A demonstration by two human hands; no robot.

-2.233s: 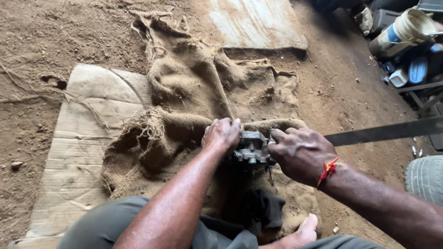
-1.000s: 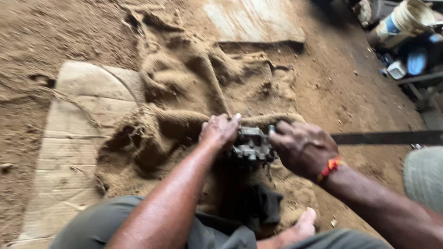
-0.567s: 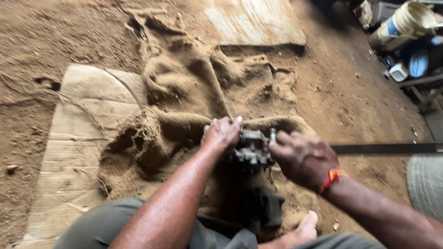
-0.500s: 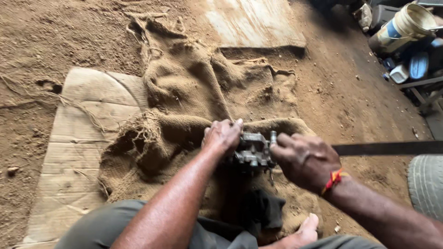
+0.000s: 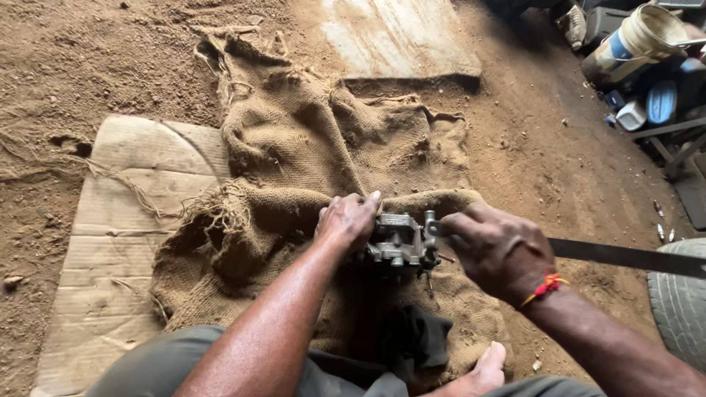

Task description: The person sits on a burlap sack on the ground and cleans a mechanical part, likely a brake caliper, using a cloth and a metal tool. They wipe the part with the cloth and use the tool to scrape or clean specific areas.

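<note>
Head view: grey cast-metal part [image 5: 401,241], carburettor-like, sits centre frame on the burlap sack [image 5: 309,162], just above the person's lap. Left hand [image 5: 347,219] is closed over the part's left side, fingers curled on top, forearm running in from bottom centre. Right hand [image 5: 496,246] is clenched around the near end of a long flat metal blade [image 5: 625,256], which extends to the right edge; its tip is touching the part's right side. Red thread band [image 5: 546,287] on that wrist.

Risks, as a judgement: the blade could slip off the small metal lugs and jab the left-hand fingers, since they sit right beside the contact point. The soft sack gives no firm backing, so the part may twist under load. Loose bits could drop into the dirt floor [image 5: 95,66]. A bare foot [image 5: 485,367] lies directly below.

Cardboard sheet [image 5: 110,242] at left, tyre [image 5: 680,309] at right edge.
</note>
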